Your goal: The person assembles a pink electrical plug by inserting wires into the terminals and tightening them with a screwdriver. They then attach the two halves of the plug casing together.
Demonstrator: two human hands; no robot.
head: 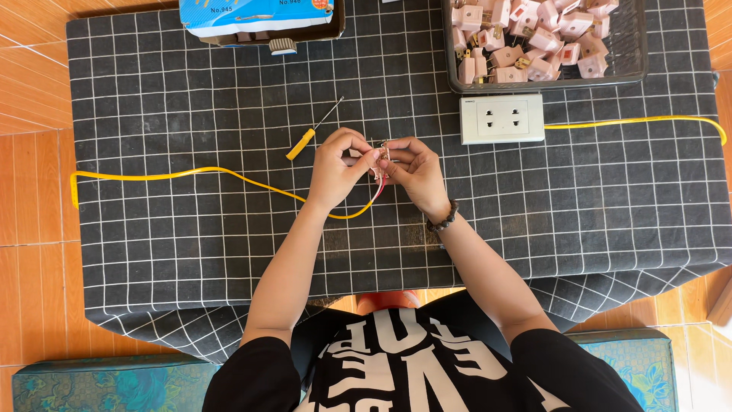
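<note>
A low bench (191, 252) fills most of the view, covered by a dark grey cloth with a thin white grid; the cloth hangs over the near edge in loose folds. Around it the floor (34, 191) is laid with orange-brown tiles, sunlit at the left, and a blue-green patterned cushion (99, 381) lies along the near side where the person sits.

Both hands meet over the middle of the bench. The left hand (335, 169) is curled, fingertips pinched on the end of a yellow cable (191, 172), and the right hand (412, 172) (a dark bead bracelet sits on its wrist) pinches a small metal-pronged plug part (381, 155) right against it. Thin red wire shows between the fingers; how the wire and part join is too small to tell. From the hands the cable loops down toward the person, then runs left across the cloth to the bench edge, where it bends back.

Just left of the hands lies a small screwdriver (313, 130) with a yellow handle, its shaft pointing up and to the right. Beyond the right hand sits a white double socket block (502, 118), flat on the cloth, with another yellow cable (640, 120) leaving its right side toward the bench edge. Behind that, a dark mesh tray (633, 46) holds a heap of pale pink plug parts (526, 38). At the far left edge stands a blue and white carton (255, 15).
</note>
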